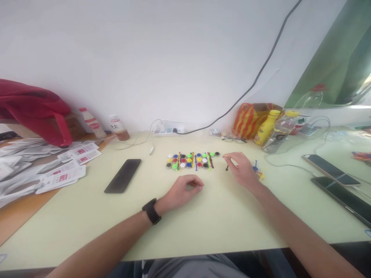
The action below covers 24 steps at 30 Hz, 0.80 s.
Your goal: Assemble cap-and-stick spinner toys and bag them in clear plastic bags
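As both our forearms reach in from the near edge of the pale surface [214, 224], three short rows of bright round pieces [188, 165] lie close together near the middle, with slim sticks [196, 162] running near to far among them. So tight and level is the block that we judge it was laid out with care, perhaps so every colour can be told at a glance. At its right, our right hand [242, 170] comes in low from the near right, wrist slightly bent, palm down, fingers drawn together and pointing left toward the rows. Just below its fingertips shows a small dark piece [227, 168]; whether the fingers grip it or it merely lies beneath them, we cannot tell. Such a fine, pointed pose would suit parts this slight. Beyond that hand's right side, partly hidden by it, a blue piece [255, 168] and a yellow piece [261, 176] sit loose, probably put there for an easy reach. Our left hand [181, 191], a black watch [152, 211] at its wrist, rests on the near side of the rows, fingers loosely curled toward the thumb around a small gap, with nothing visible in its hold; its place seems to leave the rows in view. Farther left lies a dark phone [123, 177], well apart from the pieces.
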Each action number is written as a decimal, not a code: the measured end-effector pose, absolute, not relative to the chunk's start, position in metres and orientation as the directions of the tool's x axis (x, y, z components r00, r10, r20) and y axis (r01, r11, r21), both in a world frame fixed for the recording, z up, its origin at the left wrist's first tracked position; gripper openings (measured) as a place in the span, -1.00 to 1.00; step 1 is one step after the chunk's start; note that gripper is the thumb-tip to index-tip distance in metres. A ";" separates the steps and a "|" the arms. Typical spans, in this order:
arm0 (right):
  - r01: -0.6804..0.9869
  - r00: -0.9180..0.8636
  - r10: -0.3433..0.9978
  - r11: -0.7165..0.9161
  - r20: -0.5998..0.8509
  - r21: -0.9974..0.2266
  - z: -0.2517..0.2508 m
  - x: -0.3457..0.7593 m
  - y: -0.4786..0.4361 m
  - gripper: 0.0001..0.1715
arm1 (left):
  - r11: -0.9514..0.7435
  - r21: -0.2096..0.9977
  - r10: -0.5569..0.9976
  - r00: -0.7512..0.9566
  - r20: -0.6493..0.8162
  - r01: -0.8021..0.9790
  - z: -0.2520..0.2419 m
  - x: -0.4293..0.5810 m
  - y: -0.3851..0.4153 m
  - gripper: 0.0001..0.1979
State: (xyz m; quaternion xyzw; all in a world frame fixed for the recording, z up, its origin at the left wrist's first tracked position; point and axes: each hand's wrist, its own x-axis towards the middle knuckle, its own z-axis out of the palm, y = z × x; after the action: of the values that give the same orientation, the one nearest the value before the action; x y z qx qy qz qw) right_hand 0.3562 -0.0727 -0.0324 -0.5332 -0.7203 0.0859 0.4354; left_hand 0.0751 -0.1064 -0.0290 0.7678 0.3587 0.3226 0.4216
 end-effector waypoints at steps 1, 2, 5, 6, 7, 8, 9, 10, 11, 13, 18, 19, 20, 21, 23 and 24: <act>0.687 -0.059 0.854 0.411 0.518 -0.599 -0.031 0.355 -0.074 -0.59 | -0.389 0.878 0.822 0.535 0.193 0.280 -0.029 0.075 -0.106 -0.84; 0.679 -0.062 0.861 0.407 0.504 -0.611 -0.030 0.355 -0.075 -0.56 | -0.389 0.877 0.821 0.537 0.192 0.282 -0.029 0.075 -0.106 -0.84; 0.680 -0.050 0.885 0.369 0.462 -0.633 -0.030 0.353 -0.077 -0.53 | -0.386 0.876 0.823 0.537 0.185 0.290 -0.029 0.075 -0.106 -0.85; 0.691 -0.029 0.895 0.340 0.446 -0.637 -0.031 0.353 -0.077 -0.54 | -0.385 0.876 0.824 0.536 0.184 0.292 -0.030 0.075 -0.106 -0.85; 0.702 -0.008 0.904 0.310 0.428 -0.641 -0.032 0.353 -0.076 -0.55 | -0.383 0.876 0.825 0.534 0.182 0.293 -0.030 0.075 -0.106 -0.86; 0.709 0.005 0.909 0.290 0.416 -0.643 -0.033 0.353 -0.076 -0.58 | -0.381 0.876 0.827 0.533 0.180 0.296 -0.030 0.075 -0.106 -0.86; 0.713 0.004 0.908 0.291 0.418 -0.638 -0.034 0.353 -0.075 -0.61 | -0.380 0.876 0.828 0.531 0.179 0.298 -0.029 0.075 -0.106 -0.87; 0.714 -0.007 0.899 0.311 0.438 -0.627 -0.035 0.353 -0.074 -0.64 | -0.380 0.875 0.829 0.531 0.178 0.299 -0.029 0.075 -0.106 -0.87; 0.711 -0.029 0.886 0.343 0.463 -0.613 -0.036 0.352 -0.073 -0.66 | -0.381 0.874 0.828 0.531 0.179 0.300 -0.029 0.076 -0.106 -0.87; 0.700 -0.070 0.864 0.399 0.499 -0.592 -0.038 0.352 -0.071 -0.67 | -0.384 0.873 0.827 0.533 0.180 0.302 -0.028 0.076 -0.107 -0.86; 0.696 -0.044 0.862 0.389 0.505 -0.604 -0.044 0.352 -0.066 -0.63 | -0.386 0.873 0.824 0.537 0.181 0.298 -0.028 0.076 -0.106 -0.87; 0.695 -0.036 0.861 0.387 0.508 -0.606 -0.046 0.353 -0.064 -0.66 | -0.386 0.873 0.824 0.537 0.181 0.298 -0.028 0.076 -0.106 -0.87; 0.693 -0.036 0.859 0.389 0.511 -0.607 -0.047 0.354 -0.062 -0.69 | -0.387 0.872 0.824 0.537 0.181 0.299 -0.029 0.076 -0.106 -0.87; 0.689 -0.046 0.858 0.398 0.512 -0.606 -0.048 0.354 -0.060 -0.71 | -0.388 0.872 0.823 0.538 0.181 0.300 -0.029 0.076 -0.106 -0.88; 0.679 -0.076 0.853 0.423 0.516 -0.600 -0.051 0.355 -0.057 -0.71 | -0.389 0.871 0.823 0.538 0.182 0.300 -0.029 0.076 -0.106 -0.88; 0.674 -0.091 0.852 0.434 0.516 -0.598 -0.052 0.356 -0.055 -0.70 | -0.390 0.870 0.822 0.539 0.182 0.301 -0.029 0.076 -0.106 -0.88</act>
State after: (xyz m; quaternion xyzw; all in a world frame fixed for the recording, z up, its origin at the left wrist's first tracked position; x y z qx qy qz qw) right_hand 0.3556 -0.0555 -0.0523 -0.5217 -0.7311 0.1040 0.4273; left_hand 0.0757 -0.1061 -0.0287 0.7725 0.3637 0.3136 0.4155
